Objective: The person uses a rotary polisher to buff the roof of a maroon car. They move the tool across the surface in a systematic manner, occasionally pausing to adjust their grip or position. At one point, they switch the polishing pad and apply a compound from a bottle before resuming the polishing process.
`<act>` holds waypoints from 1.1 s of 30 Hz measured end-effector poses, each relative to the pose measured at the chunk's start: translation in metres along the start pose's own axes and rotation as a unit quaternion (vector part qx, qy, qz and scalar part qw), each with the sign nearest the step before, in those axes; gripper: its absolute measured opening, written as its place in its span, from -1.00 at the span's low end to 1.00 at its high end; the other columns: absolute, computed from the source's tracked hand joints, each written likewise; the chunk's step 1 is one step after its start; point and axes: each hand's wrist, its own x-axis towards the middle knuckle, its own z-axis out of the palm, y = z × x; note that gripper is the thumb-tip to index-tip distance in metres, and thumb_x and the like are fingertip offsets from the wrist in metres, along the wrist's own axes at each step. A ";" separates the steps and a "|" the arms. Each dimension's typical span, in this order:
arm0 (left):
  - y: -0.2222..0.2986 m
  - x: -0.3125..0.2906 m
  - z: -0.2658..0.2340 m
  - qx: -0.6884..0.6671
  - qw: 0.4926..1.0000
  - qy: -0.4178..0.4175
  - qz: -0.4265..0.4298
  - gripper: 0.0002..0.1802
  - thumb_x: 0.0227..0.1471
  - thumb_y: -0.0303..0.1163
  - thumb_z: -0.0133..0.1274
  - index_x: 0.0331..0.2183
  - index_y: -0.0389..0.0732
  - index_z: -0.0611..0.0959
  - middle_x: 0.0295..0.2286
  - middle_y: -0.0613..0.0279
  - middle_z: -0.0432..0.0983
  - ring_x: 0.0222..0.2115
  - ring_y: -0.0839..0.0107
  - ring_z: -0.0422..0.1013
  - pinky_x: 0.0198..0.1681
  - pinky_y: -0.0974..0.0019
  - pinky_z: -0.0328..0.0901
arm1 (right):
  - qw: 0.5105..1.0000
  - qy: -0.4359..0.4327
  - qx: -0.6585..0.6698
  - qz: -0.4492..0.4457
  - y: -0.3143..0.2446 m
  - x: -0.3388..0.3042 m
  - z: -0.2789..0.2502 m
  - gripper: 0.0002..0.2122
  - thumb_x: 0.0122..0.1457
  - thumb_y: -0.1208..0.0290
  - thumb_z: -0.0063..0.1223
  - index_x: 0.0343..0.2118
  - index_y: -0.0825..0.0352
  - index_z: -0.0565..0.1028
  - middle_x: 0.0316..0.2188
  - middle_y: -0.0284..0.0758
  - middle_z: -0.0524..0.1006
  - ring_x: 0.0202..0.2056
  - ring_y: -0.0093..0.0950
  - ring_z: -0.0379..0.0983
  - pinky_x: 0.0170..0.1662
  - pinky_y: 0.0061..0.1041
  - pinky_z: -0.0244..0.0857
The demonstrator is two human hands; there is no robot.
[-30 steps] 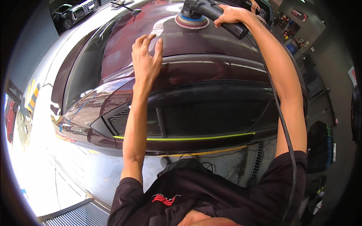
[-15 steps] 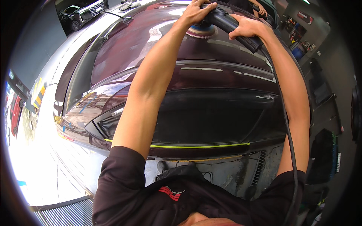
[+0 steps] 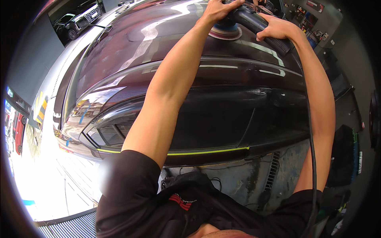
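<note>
Left hand [image 3: 219,8], one second ago flat on cloth beside pad, now gripping polisher [image 3: 246,18] head at top centre, fingers curled over it. Right hand [image 3: 276,28] wrapping rear handle, upper right. Pad [image 3: 225,31] pressing on dark maroon hood [image 3: 131,59]. Two-hand control established; cable [image 3: 311,150] trailing along right arm.

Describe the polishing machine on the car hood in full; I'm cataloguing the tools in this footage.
The black handheld polishing machine lies far up the glossy dark maroon car hood, its round pad, pink-rimmed with a blue middle, flat on the paint. The body looks like black plastic. The left hand covers the head above the pad; the right hand wraps the ribbed rear grip. A black power cord runs from the rear down along the right forearm.
</note>
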 end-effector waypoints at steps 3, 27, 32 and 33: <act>0.015 -0.005 0.028 -0.060 0.998 -0.024 0.008 -0.29 -0.04 0.16 0.36 -0.16 -0.33 0.67 -0.32 0.03 0.68 -0.28 0.32 0.56 -0.18 0.26 0.42 | 1.000 -0.002 0.024 0.002 0.030 -0.022 0.003 -0.02 -0.21 0.11 0.36 0.37 0.29 0.23 -0.05 -0.06 0.60 -0.05 -0.24 0.54 0.04 -0.36 0.37; 0.045 -0.086 -0.037 -0.162 0.987 0.005 -0.012 -0.47 0.00 -0.10 0.41 -0.22 -0.36 0.63 -0.46 0.21 0.65 -0.51 0.58 0.46 -0.47 0.47 0.32 | 0.998 0.021 0.007 -0.059 -0.046 -0.069 0.011 -0.04 -0.16 0.14 0.36 0.38 0.33 0.21 0.05 -0.05 0.55 0.00 -0.24 0.53 0.10 -0.34 0.34; 0.038 -0.097 -0.084 -0.154 0.988 0.022 0.003 -0.44 0.00 -0.07 0.40 -0.17 -0.35 0.64 -0.52 0.24 0.62 -0.54 0.60 0.43 -0.50 0.47 0.29 | 0.997 0.039 -0.043 -0.060 -0.093 -0.063 0.007 0.01 -0.16 0.06 0.35 0.39 0.37 0.17 0.23 0.03 0.42 0.18 -0.14 0.42 0.22 -0.30 0.28; 0.037 -0.100 -0.095 -0.133 0.990 0.036 0.000 -0.44 0.00 -0.07 0.40 -0.16 -0.35 0.64 -0.52 0.25 0.61 -0.55 0.60 0.43 -0.51 0.47 0.29 | 0.995 0.047 -0.057 -0.063 -0.104 -0.060 0.007 0.02 -0.16 0.04 0.35 0.39 0.38 0.16 0.25 0.04 0.39 0.21 -0.13 0.40 0.25 -0.30 0.26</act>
